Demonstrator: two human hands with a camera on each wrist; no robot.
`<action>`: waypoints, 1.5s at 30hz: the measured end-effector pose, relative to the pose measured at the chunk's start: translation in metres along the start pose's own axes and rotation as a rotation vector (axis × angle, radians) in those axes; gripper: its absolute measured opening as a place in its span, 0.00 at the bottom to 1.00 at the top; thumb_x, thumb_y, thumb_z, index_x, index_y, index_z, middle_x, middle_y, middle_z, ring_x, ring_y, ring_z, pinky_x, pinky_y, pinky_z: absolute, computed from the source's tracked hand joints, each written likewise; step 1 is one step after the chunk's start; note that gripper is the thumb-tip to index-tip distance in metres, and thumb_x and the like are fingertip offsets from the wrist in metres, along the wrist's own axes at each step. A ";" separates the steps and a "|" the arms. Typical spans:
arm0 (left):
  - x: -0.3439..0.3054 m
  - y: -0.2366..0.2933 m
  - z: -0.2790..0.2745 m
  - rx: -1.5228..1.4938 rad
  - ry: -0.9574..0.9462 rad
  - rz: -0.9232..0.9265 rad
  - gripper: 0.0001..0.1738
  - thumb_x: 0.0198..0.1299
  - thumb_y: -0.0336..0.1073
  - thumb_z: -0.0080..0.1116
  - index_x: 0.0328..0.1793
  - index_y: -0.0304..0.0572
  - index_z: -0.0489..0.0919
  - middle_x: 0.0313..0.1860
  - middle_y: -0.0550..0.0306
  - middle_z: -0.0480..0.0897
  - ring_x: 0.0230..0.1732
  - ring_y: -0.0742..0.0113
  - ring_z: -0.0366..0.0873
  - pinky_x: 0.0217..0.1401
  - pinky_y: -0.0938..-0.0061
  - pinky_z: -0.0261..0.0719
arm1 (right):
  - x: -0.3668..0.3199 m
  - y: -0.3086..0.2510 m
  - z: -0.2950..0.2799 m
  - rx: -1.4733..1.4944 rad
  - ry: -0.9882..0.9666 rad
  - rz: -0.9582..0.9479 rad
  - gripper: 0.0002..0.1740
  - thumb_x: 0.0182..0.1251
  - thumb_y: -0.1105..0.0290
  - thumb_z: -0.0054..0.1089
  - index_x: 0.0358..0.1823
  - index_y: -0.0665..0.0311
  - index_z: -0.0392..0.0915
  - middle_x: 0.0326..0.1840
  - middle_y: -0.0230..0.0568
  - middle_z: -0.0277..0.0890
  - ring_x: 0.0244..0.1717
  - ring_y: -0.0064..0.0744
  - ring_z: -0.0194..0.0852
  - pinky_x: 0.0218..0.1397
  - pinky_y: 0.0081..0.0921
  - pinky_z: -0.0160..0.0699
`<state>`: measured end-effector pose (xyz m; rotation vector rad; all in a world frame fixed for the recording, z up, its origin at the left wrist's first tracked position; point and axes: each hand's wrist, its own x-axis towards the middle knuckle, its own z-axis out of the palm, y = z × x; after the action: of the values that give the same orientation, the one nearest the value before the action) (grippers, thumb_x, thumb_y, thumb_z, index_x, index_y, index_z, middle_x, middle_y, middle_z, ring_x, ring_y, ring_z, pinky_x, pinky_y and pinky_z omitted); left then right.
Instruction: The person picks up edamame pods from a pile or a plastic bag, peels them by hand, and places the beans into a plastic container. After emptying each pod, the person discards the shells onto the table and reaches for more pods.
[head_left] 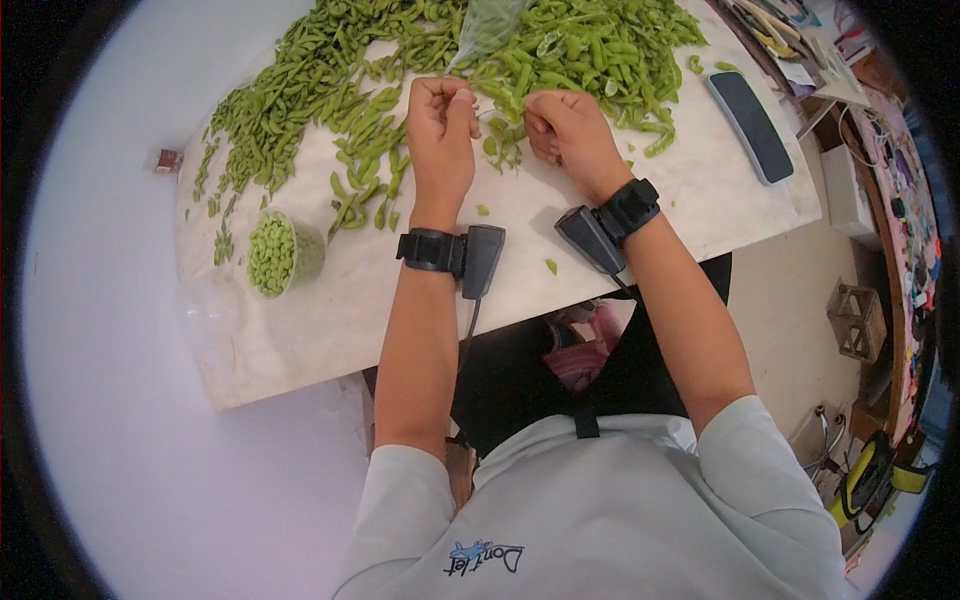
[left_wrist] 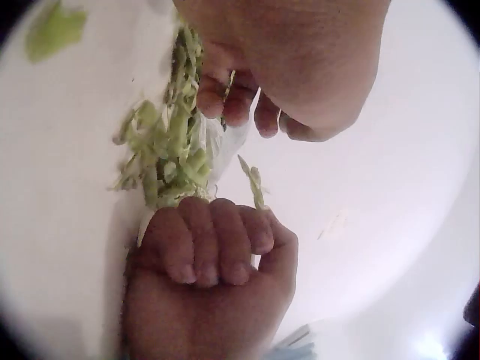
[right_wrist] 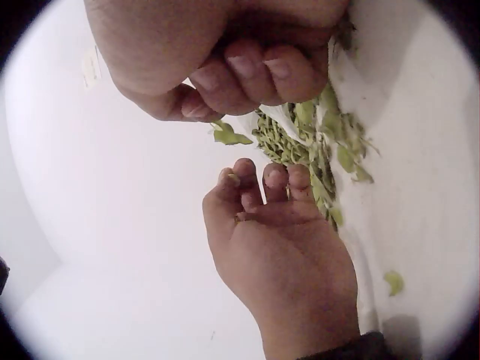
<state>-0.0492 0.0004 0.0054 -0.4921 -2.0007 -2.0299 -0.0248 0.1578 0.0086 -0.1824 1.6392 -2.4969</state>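
My left hand (head_left: pixel 443 140) and right hand (head_left: pixel 578 135) are close together, fingers curled, at the near edge of the green pods. In the right wrist view, a green pod (right_wrist: pixel 231 136) sticks out from the pinched thumb and finger of my right hand (right_wrist: pixel 225 52). The same pod (left_wrist: pixel 253 182) rises from my right hand (left_wrist: pixel 214 277) in the left wrist view. Thumb and index fingertip of my left hand (right_wrist: pixel 285 247) meet around a small greenish bit (right_wrist: pixel 233 178), too small to identify. Unopened-looking pods (head_left: pixel 285 105) lie left; lighter, flattened pods (head_left: pixel 610 60) lie right.
A clear cup of shelled green beans (head_left: pixel 271 254) stands at the table's left. A clear plastic bag (head_left: pixel 488 30) lies between the pod heaps. The phone (head_left: pixel 752 125) is at the right, near the table edge (head_left: pixel 800 190). Loose green scraps (head_left: pixel 551 266) dot the near side.
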 end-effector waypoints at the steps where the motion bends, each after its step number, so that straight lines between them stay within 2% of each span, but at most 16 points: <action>1: -0.001 0.001 0.000 -0.011 -0.007 -0.009 0.06 0.67 0.28 0.46 0.47 0.35 0.68 0.36 0.58 0.75 0.28 0.77 0.68 0.30 0.81 0.71 | 0.000 0.001 0.000 -0.004 0.000 -0.010 0.18 0.64 0.65 0.48 0.15 0.60 0.63 0.11 0.26 0.55 0.12 0.18 0.50 0.16 0.19 0.49; 8: -0.001 0.013 0.008 -0.003 -0.010 -0.035 0.13 0.60 0.27 0.58 0.49 0.33 0.72 0.37 0.56 0.78 0.29 0.75 0.73 0.31 0.81 0.73 | -0.002 -0.001 0.003 -0.042 0.050 0.006 0.18 0.64 0.65 0.48 0.15 0.59 0.63 0.12 0.26 0.56 0.12 0.17 0.51 0.17 0.18 0.49; 10: -0.001 0.027 0.000 -0.025 0.057 -0.044 0.13 0.55 0.26 0.63 0.45 0.32 0.75 0.34 0.56 0.79 0.30 0.74 0.76 0.33 0.80 0.75 | 0.001 0.000 0.002 -0.016 0.046 0.013 0.18 0.64 0.65 0.48 0.15 0.59 0.63 0.12 0.26 0.56 0.12 0.17 0.51 0.17 0.18 0.49; 13: -0.023 0.060 -0.019 0.064 0.174 0.004 0.13 0.54 0.25 0.63 0.46 0.32 0.76 0.34 0.57 0.80 0.32 0.74 0.77 0.35 0.81 0.77 | 0.001 0.000 0.001 -0.063 0.035 -0.014 0.17 0.64 0.65 0.49 0.16 0.59 0.63 0.13 0.25 0.56 0.13 0.16 0.51 0.17 0.18 0.49; 18: -0.085 0.101 -0.107 0.468 0.374 -0.024 0.11 0.51 0.21 0.65 0.42 0.34 0.80 0.37 0.57 0.82 0.38 0.74 0.79 0.43 0.81 0.78 | 0.001 0.001 0.001 -0.040 0.044 0.025 0.17 0.63 0.65 0.50 0.16 0.59 0.63 0.13 0.24 0.56 0.12 0.15 0.50 0.17 0.17 0.48; 20: -0.103 0.113 -0.149 0.646 0.459 -0.021 0.10 0.53 0.21 0.63 0.42 0.35 0.80 0.34 0.57 0.82 0.38 0.74 0.79 0.44 0.81 0.78 | 0.001 0.001 0.002 -0.047 0.038 0.023 0.17 0.65 0.66 0.48 0.17 0.59 0.61 0.12 0.25 0.54 0.12 0.16 0.47 0.17 0.17 0.48; 21: -0.112 0.111 -0.174 0.702 0.500 0.013 0.08 0.53 0.24 0.65 0.40 0.35 0.80 0.32 0.60 0.81 0.33 0.77 0.76 0.39 0.83 0.76 | 0.000 0.000 0.003 -0.052 0.037 0.023 0.17 0.65 0.67 0.48 0.18 0.58 0.60 0.12 0.25 0.53 0.12 0.16 0.46 0.17 0.18 0.48; 23: -0.120 0.121 -0.201 0.885 0.577 -0.112 0.08 0.51 0.29 0.68 0.36 0.37 0.80 0.29 0.63 0.80 0.28 0.78 0.70 0.33 0.83 0.70 | -0.001 -0.002 0.005 -0.069 0.053 0.023 0.17 0.65 0.67 0.48 0.18 0.58 0.60 0.12 0.24 0.53 0.12 0.16 0.46 0.17 0.18 0.48; 27: -0.123 0.120 -0.219 1.003 0.511 -0.103 0.08 0.52 0.32 0.68 0.36 0.41 0.80 0.28 0.66 0.79 0.25 0.78 0.67 0.30 0.82 0.67 | -0.001 0.000 0.006 -0.035 0.050 0.026 0.17 0.66 0.66 0.48 0.18 0.58 0.59 0.12 0.24 0.52 0.12 0.16 0.46 0.16 0.18 0.48; 30: -0.121 0.116 -0.216 1.047 0.499 -0.184 0.08 0.52 0.33 0.67 0.37 0.43 0.81 0.31 0.66 0.79 0.27 0.77 0.68 0.32 0.81 0.67 | -0.003 -0.002 0.008 -0.049 0.071 0.021 0.17 0.66 0.66 0.48 0.18 0.57 0.59 0.12 0.23 0.51 0.12 0.15 0.46 0.17 0.18 0.48; 33: -0.117 0.118 -0.206 1.188 0.448 -0.063 0.05 0.55 0.32 0.63 0.37 0.41 0.81 0.34 0.66 0.79 0.30 0.77 0.69 0.36 0.79 0.68 | -0.001 -0.001 0.006 -0.042 0.060 0.021 0.17 0.66 0.66 0.48 0.18 0.58 0.59 0.12 0.24 0.52 0.13 0.15 0.46 0.17 0.18 0.49; 36: -0.111 0.125 -0.189 0.998 0.574 0.008 0.04 0.58 0.27 0.54 0.35 0.38 0.80 0.37 0.62 0.79 0.33 0.75 0.70 0.39 0.78 0.67 | -0.004 -0.003 0.007 -0.043 0.058 0.015 0.17 0.66 0.66 0.48 0.18 0.58 0.60 0.12 0.24 0.53 0.13 0.16 0.46 0.17 0.18 0.49; 39: -0.096 0.110 -0.187 0.792 0.378 0.365 0.09 0.60 0.27 0.45 0.33 0.36 0.78 0.37 0.54 0.79 0.35 0.72 0.72 0.36 0.79 0.67 | -0.002 0.000 0.006 -0.066 0.049 -0.001 0.17 0.66 0.66 0.47 0.18 0.59 0.60 0.12 0.25 0.53 0.13 0.17 0.46 0.18 0.18 0.49; 40: -0.090 0.110 -0.172 0.750 0.337 0.346 0.10 0.58 0.24 0.41 0.31 0.36 0.76 0.38 0.51 0.79 0.38 0.69 0.72 0.38 0.78 0.69 | -0.002 0.001 0.007 -0.077 0.047 -0.008 0.17 0.66 0.66 0.47 0.18 0.59 0.60 0.12 0.25 0.53 0.13 0.17 0.47 0.18 0.18 0.50; 43: -0.064 0.099 -0.119 0.392 0.218 0.131 0.09 0.59 0.26 0.43 0.30 0.35 0.76 0.36 0.52 0.79 0.36 0.70 0.73 0.38 0.77 0.70 | -0.001 0.002 0.005 -0.122 0.055 -0.029 0.17 0.66 0.67 0.48 0.17 0.59 0.61 0.12 0.26 0.54 0.13 0.16 0.48 0.18 0.18 0.50; 45: -0.042 0.091 -0.080 0.533 0.106 0.018 0.08 0.61 0.30 0.48 0.35 0.35 0.77 0.36 0.55 0.80 0.33 0.72 0.73 0.36 0.78 0.71 | -0.001 0.001 0.005 -0.152 0.068 -0.033 0.18 0.65 0.67 0.48 0.16 0.59 0.62 0.12 0.26 0.55 0.13 0.16 0.49 0.18 0.18 0.50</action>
<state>0.0205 -0.0839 0.0711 -0.2772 -2.3303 -1.3863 -0.0227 0.1528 0.0099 -0.1441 1.8687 -2.4269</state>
